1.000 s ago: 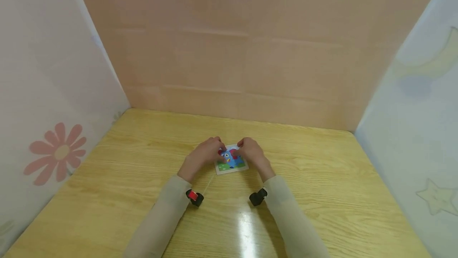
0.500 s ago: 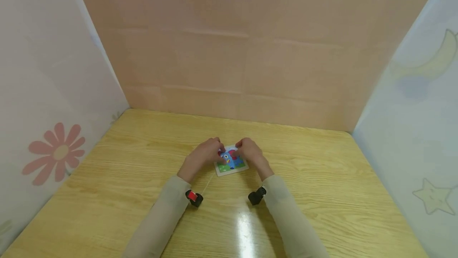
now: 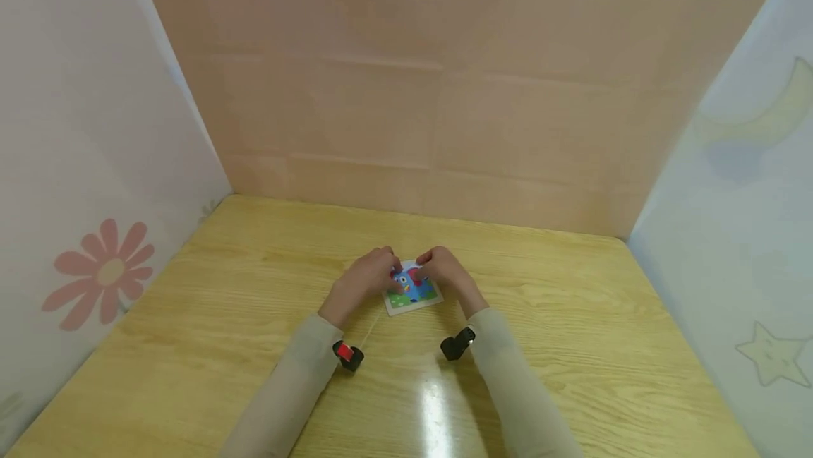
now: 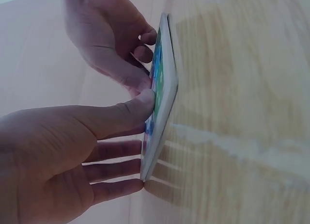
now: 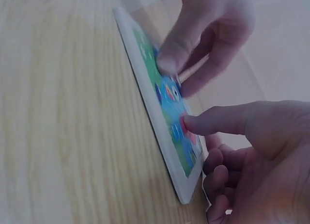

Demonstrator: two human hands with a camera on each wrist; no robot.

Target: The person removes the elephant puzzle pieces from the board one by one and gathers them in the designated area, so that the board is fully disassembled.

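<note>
A small square picture puzzle (image 3: 416,295) with a pale rim lies near the middle of the table. Its picture shows a blue animal with a pink ear or wing over green ground. From the left, my left hand (image 3: 363,280) holds it, thumb on the picture (image 5: 173,106) and other fingers at the far edge. On the opposite side my right hand (image 3: 449,272) has its thumb on the pink part, its other fingers curled at the edge. Seen from the left wrist, the puzzle's rim (image 4: 168,100) lies low against the tabletop. Parts of the picture are hidden under the fingers.
The wood-grain table (image 3: 571,317) is bounded by a peach backdrop (image 3: 419,112) behind and pale printed panels on both sides. A red flower (image 3: 109,272) decorates the left panel. Black wrist cameras (image 3: 456,345) sit at both cuffs, and a thin pale line runs near the left one.
</note>
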